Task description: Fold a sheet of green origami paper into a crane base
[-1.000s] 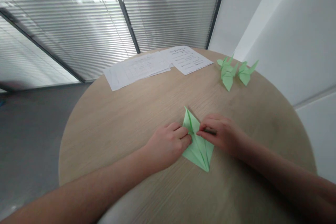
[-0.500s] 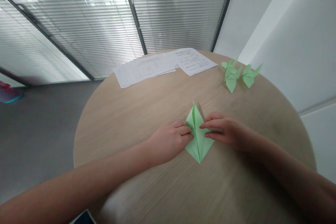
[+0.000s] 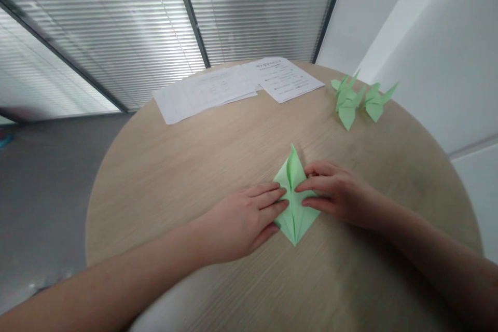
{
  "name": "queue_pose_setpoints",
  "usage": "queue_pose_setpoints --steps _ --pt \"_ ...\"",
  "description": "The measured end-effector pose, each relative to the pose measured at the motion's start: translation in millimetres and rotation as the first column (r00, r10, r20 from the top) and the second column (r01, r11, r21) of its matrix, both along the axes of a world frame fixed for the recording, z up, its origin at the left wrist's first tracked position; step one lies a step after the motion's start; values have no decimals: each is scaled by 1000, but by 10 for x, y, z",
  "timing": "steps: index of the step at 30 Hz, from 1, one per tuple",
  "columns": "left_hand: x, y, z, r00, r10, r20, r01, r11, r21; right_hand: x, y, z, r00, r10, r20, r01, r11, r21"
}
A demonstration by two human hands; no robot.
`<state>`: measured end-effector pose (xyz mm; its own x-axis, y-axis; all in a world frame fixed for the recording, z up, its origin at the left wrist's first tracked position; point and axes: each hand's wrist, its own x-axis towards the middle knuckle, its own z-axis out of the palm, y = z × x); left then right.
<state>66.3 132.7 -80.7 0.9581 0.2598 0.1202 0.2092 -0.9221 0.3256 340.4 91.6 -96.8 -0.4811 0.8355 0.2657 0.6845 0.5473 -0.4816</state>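
A light green sheet of origami paper (image 3: 296, 220), folded into a kite-like diamond with a crease down its middle, lies on the table. Its upper point curls up a little, and a slit stands partly apart below that point. My left hand (image 3: 243, 220) rests on the paper's left half with its fingers stretched out flat. At the right edge, my right hand (image 3: 336, 192) grips the paper, with two fingertips on the upper face and another finger at the far side of the edge. Part of the right corner is hidden by that hand.
The round wooden table (image 3: 187, 166) carries several folded green paper cranes (image 3: 347, 109) at the back right. Printed white sheets (image 3: 210, 91) lie along the far edge. Behind stand windows with blinds (image 3: 116, 36), and a white wall (image 3: 439, 62) borders the right side.
My left hand's fingers have straightened from a curled position and now lie flatter on the paper. My right hand keeps nearly the same place. The camera view has shifted slightly.
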Motion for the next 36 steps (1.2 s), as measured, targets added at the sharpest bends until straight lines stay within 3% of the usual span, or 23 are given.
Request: queue_pose_setpoints --steps 8,14,23,28,31,36 --pt "-40 -43 31 998 -33 -57 34 999 20 -2 -2 -2 1000 -15 27 16 1000 -10" --pt "-44 -59 37 995 -30 -99 32 999 23 107 16 6 995 84 -53 -88 993 -80" --pt "-75 -60 67 994 -59 -95 58 998 -8 41 9 -7 1000 26 -4 -26 999 -39" --pt "-78 -38 75 995 -60 -79 58 998 -26 120 42 -18 985 61 -159 -75 994 -80" --pt "-63 -29 80 994 -59 -95 57 998 -25 151 63 -22 967 10 -254 -29 997 -72" --pt "-10 -79 76 997 -25 -68 26 999 24 60 17 -3 976 -63 -206 46 995 -86"
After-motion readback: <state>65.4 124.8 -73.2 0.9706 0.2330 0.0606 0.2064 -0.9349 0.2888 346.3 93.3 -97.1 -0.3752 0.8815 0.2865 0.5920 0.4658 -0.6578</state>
